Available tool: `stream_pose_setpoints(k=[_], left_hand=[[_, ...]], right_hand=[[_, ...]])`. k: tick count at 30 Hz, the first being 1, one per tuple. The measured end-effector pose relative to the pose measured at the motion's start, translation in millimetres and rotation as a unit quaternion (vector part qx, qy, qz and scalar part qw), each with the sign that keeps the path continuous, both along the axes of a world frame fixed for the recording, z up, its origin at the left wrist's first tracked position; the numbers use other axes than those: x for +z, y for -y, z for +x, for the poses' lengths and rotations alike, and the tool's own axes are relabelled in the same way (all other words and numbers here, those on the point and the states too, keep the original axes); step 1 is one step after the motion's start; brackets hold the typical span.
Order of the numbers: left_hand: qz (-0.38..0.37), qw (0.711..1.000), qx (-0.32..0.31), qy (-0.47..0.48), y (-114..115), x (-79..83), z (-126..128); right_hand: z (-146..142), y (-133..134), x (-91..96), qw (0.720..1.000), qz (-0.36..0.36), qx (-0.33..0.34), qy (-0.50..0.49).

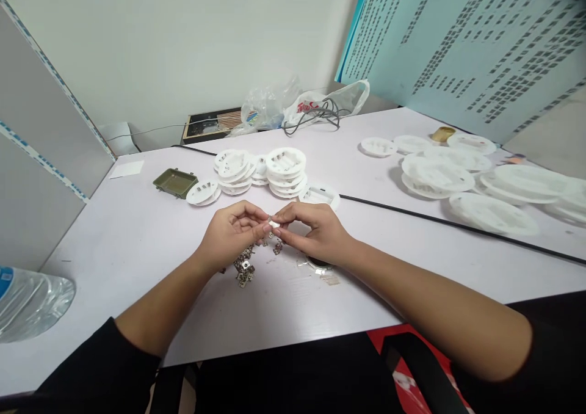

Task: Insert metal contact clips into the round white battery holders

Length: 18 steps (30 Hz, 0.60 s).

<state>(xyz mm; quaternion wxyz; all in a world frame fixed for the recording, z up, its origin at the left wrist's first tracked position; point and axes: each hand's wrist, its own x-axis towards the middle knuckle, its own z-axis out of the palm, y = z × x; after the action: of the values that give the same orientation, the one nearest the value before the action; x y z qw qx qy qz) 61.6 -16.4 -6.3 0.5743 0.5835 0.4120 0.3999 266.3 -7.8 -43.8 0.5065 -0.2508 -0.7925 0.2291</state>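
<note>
Well inside table edge, left hand and right hand on white piece

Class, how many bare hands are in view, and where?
2: the bare left hand and bare right hand, holding a small white piece between them above the pale tabletop.

Your small parts look like shiny metal, the discs like smooth plastic. Your tabletop is smooth with a faint gloss; the bottle is clear, glossy plastic, and your sleeves are matt cloth.
</note>
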Motion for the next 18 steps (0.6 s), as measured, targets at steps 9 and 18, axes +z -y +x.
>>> stream_pose_setpoints(k=[9,18], left_hand=[[0.005,0.999,0.034,-0.015,7.5,-7.6,2.7],[0.236,0.963,0.124,-0.042,3.8,-8.4,-14.3]], right_hand=[[-2.2,1.8,1.8,0.998,0.024,0.057,0.005],[23.4,10.6,21.8,0.995,-0.048,0.069,-0.061]])
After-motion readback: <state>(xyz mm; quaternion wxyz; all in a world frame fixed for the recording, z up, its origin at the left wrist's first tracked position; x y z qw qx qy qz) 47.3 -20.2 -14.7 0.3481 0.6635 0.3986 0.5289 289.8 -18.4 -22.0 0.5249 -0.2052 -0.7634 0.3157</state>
